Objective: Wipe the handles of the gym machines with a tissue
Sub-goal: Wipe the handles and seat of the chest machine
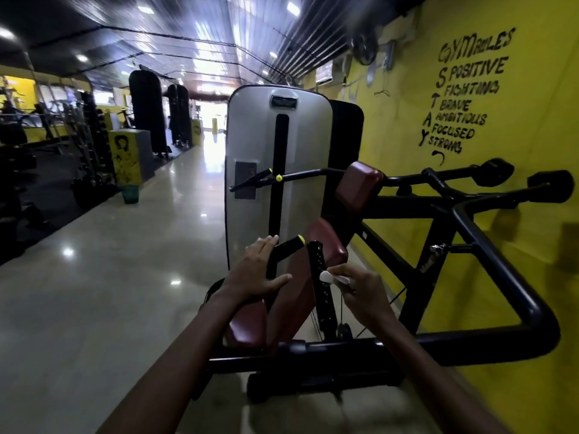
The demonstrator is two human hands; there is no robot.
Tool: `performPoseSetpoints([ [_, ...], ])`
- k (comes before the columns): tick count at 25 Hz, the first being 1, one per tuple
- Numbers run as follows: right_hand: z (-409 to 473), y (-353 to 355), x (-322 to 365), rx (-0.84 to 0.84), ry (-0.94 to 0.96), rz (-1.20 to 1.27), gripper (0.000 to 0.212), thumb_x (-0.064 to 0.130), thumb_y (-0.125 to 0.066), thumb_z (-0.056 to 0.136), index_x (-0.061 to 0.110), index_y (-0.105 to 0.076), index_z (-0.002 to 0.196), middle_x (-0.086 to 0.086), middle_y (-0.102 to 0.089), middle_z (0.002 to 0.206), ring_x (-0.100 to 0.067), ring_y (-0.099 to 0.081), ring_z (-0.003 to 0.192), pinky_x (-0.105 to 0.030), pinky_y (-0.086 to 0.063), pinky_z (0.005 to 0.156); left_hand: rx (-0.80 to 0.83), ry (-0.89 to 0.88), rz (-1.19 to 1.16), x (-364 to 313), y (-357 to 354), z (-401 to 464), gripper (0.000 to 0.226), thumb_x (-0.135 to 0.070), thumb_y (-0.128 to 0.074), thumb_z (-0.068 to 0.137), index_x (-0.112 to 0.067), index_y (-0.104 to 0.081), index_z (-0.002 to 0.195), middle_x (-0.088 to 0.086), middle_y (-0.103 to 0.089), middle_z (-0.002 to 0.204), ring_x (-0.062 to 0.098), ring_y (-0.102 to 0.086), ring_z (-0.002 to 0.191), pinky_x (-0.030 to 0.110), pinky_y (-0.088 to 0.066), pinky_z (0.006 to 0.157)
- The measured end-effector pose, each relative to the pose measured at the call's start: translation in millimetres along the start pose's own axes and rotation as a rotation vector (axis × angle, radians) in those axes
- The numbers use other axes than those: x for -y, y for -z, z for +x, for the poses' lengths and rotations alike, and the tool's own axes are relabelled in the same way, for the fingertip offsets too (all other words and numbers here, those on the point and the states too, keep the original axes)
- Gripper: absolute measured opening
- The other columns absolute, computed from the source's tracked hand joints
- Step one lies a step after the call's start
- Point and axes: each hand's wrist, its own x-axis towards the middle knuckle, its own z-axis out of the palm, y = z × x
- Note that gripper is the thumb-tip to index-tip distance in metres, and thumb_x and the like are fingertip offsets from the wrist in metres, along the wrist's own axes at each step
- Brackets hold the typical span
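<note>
Left hand (pixel 257 270): fingers straight and spread, palm down, laid against the bent black bar just below the yellow-capped handle (pixel 289 245), gripping nothing. Right hand (pixel 360 289): fingers curled, pinching a folded white tissue (pixel 333 278) whose free end touches the upright black perforated post (pixel 319 283) about midway up. Post standing just right of the yellow-capped handle, in front of the maroon seat pads (pixel 329 245). Behind both, the grey weight-stack shroud (pixel 250 145) with its black vertical slot and a second yellow-tipped handle (pixel 250 181) higher up. Another maroon pad (pixel 358 186) up to the right, with the black tubular frame (pixel 501 267) running along the yellow wall (pixel 501 214) painted with black lettering. To the left, glossy pale floor (pixel 109 292), a green bin (pixel 130 194) and black punching bags (pixel 148 111) further back.
</note>
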Motion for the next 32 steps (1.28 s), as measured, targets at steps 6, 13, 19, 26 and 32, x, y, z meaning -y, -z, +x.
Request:
performPoseSetpoints([
  [6,20.8,-18.7,-9.1,-0.083,-0.052,-0.082,0.028,-0.006,-0.066,0.079,0.01,-0.072,0.101,-0.003,-0.074,0.096,-0.014,-0.069,0.084,-0.009,-0.046,0.069,0.075,-0.046,0.003,37.6,-28.3,37.3,0.107,-0.078,-0.033,0.068,-0.015,-0.015,0.152,0.008,-0.032,0.152,0.026,-0.022,0.144,0.05,-0.017,0.117],
  [13,55.6,-44.9,-13.7,-0.103,0.016,-0.16,0.032,-0.007,-0.069,0.076,0.008,-0.071,0.105,-0.008,-0.072,0.101,-0.019,-0.069,0.091,-0.027,-0.056,0.079,0.101,-0.094,0.021,47.5,-41.0,34.0,0.105,-0.078,-0.03,0.072,-0.015,-0.006,0.153,0.008,-0.037,0.149,0.024,-0.028,0.142,0.051,-0.017,0.117],
  [19,73.7,-50.8,-14.0,-0.172,0.099,-0.22,0.022,-0.004,-0.07,0.078,0.003,-0.07,0.099,-0.012,-0.072,0.091,-0.023,-0.07,0.081,-0.022,-0.053,0.068,0.077,-0.159,0.099,47.6,-40.4,25.8,0.1,-0.074,-0.032,0.078,-0.016,0.0,0.152,0.004,-0.033,0.15,0.021,-0.028,0.141,0.057,-0.018,0.115],
  [26,88.2,-62.1,-29.7,-0.074,0.09,-0.345,0.02,0.0,-0.064,0.082,0.006,-0.07,0.1,-0.011,-0.069,0.089,-0.028,-0.066,0.079,-0.037,-0.055,0.061,0.057,-0.174,0.079,45.1,-39.9,23.4,0.098,-0.073,-0.037,0.081,-0.016,-0.003,0.153,0.001,-0.026,0.153,0.019,-0.035,0.135,0.049,-0.035,0.107],
  [32,92.6,-66.7,-38.6,0.026,0.203,-0.419,0.015,-0.004,-0.069,0.077,0.009,-0.074,0.083,-0.005,-0.062,0.075,-0.026,-0.061,0.067,-0.032,-0.05,0.049,0.024,-0.13,0.156,44.0,-44.7,22.8,0.101,-0.079,-0.032,0.079,-0.018,0.0,0.153,0.001,-0.03,0.149,0.023,-0.044,0.123,0.044,-0.044,0.089],
])
